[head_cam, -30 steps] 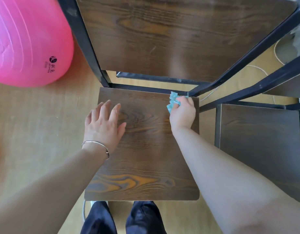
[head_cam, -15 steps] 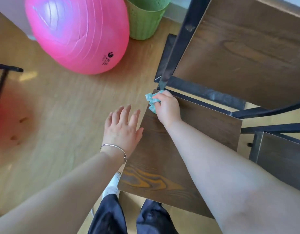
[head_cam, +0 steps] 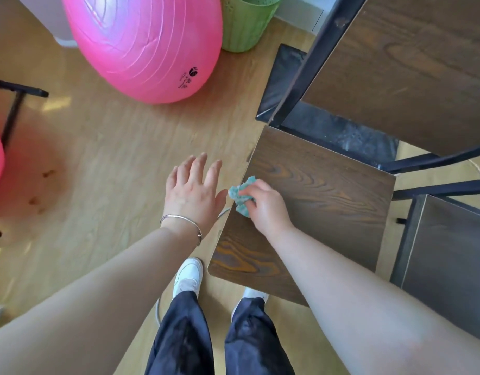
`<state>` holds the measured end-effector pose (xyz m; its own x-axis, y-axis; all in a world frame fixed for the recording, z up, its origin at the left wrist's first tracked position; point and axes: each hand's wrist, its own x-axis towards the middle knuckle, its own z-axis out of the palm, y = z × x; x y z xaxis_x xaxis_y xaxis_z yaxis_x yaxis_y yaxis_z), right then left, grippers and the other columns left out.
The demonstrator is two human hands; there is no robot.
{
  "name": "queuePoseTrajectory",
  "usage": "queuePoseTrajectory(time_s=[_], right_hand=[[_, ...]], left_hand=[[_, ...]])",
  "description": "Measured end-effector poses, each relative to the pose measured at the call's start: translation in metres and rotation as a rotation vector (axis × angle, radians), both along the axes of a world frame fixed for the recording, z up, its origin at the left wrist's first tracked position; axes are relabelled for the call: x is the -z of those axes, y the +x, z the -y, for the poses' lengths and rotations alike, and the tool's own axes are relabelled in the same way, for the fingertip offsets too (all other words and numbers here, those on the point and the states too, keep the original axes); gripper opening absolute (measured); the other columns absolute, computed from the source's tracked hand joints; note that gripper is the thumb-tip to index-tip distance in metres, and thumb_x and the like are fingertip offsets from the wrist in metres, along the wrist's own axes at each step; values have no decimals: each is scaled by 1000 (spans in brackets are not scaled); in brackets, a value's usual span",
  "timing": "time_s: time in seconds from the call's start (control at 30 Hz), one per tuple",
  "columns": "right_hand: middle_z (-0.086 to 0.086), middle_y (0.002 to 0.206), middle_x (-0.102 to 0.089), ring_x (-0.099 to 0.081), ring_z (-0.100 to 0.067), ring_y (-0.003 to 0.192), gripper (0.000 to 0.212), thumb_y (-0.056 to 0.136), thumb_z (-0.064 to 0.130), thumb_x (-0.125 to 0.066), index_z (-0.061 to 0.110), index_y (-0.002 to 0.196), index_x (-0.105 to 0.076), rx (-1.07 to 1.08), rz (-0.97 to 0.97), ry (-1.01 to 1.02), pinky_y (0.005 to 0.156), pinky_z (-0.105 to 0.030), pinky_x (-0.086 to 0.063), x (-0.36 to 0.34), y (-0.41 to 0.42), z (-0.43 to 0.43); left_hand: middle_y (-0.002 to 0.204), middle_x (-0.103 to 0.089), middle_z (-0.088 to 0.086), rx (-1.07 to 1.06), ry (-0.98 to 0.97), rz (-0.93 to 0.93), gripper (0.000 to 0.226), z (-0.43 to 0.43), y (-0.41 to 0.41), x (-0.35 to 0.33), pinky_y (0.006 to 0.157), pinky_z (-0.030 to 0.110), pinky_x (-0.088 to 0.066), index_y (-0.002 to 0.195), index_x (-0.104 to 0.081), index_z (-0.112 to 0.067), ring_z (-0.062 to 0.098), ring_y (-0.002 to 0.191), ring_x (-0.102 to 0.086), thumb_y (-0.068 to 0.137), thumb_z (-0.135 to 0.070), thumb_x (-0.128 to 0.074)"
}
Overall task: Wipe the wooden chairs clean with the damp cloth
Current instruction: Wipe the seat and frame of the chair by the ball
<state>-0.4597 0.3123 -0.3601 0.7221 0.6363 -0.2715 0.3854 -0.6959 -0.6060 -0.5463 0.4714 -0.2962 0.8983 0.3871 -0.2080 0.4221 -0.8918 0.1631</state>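
Note:
A dark wooden chair seat (head_cam: 322,196) with a black metal frame stands in front of me. My right hand (head_cam: 266,207) grips a crumpled teal cloth (head_cam: 240,196) and presses it on the seat's left edge. My left hand (head_cam: 194,189) hovers over the floor just left of the seat, fingers spread and holding nothing; a thin bracelet circles its wrist. A second wooden chair seat (head_cam: 450,261) stands at the right.
A dark wooden tabletop (head_cam: 412,66) on black legs overhangs the back of the chair. A big pink exercise ball (head_cam: 144,44) and a green bin (head_cam: 247,20) stand on the wooden floor at the back left. My feet are under the seat's front.
My right hand has dragged the cloth from the seat's back right corner across to the back left, then forward along the left edge. My left hand came off the seat to its left side.

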Motion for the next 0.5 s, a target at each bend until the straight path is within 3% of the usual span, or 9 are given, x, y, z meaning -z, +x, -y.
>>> queuePoseTrajectory(time_s=[0.17, 0.33, 0.4, 0.5], right_hand=[[-3, 115, -63, -61, -25, 104, 22, 84, 3, -62, 10, 101, -73, -60, -61, 13, 95, -30, -49, 2, -71, 29], [-5, 101, -63, -61, -28, 91, 25, 77, 2, -64, 11, 98, -73, -223, -100, -18, 80, -31, -54, 2, -133, 61], [-4, 101, -63, -59, -27, 92, 28, 78, 1, -61, 11, 101, -73, -244, -145, -15, 80, -32, -53, -1, -141, 68], [2, 98, -60, -58, -14, 90, 29, 83, 0, -56, 13, 101, -75, 45, -263, 75, 81, -19, -46, -17, -127, 82]], left_hand=[[152, -31, 10, 25, -12, -32, 59, 2, -6, -4, 109, 49, -27, 144, -32, -23, 33, 138, -25, 92, -46, -47], [151, -31, 10, 60, -16, -46, 59, 12, -7, -8, 108, 49, -26, 144, -33, -23, 33, 138, -25, 91, -46, -47], [150, -33, 10, 80, -9, -42, 59, 20, -4, -9, 107, 49, -28, 143, -35, -22, 33, 137, -28, 91, -45, -48], [148, -37, 11, 107, -2, -32, 58, 30, 6, -11, 106, 50, -30, 142, -38, -21, 34, 135, -30, 91, -45, -50]])
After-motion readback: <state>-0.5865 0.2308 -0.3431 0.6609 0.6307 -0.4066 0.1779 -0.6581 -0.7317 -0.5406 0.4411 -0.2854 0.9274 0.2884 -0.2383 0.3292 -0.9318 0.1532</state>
